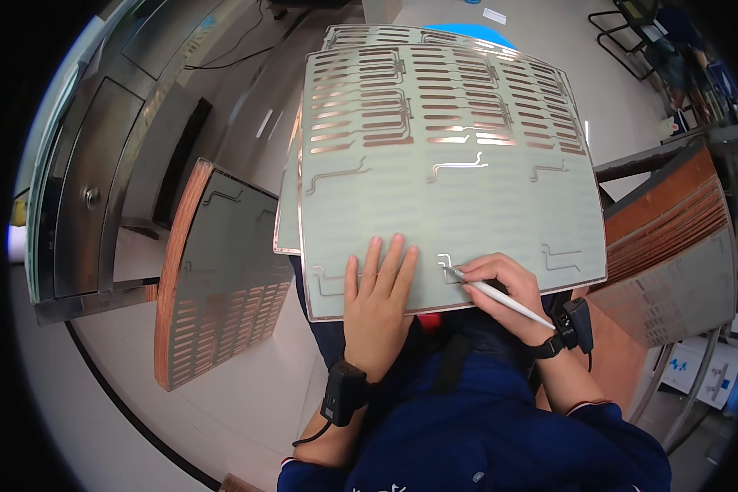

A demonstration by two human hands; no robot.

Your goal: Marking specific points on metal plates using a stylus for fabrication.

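Note:
A large pale green circuit board panel (435,221) with copper traces lies in front of me over my lap. My left hand (375,303) rests flat on its near edge, fingers spread and pointing away. In my right hand (504,287) is a slim, silvery-white pen-shaped tool (512,305), held like a pencil. Its thin tip meets a small bent copper trace (444,261) near the panel's front edge, just right of my left fingers. Whether the tip is a blade or a point is too small to tell. Long copper bars fill the far part of the panel.
More panels (287,221) lie beneath this one, jutting out at the left. A thick stack of panels (213,279) leans at left, and another stack (672,262) stands at right. A metal cabinet (98,189) is far left; a chair (627,41) is far right.

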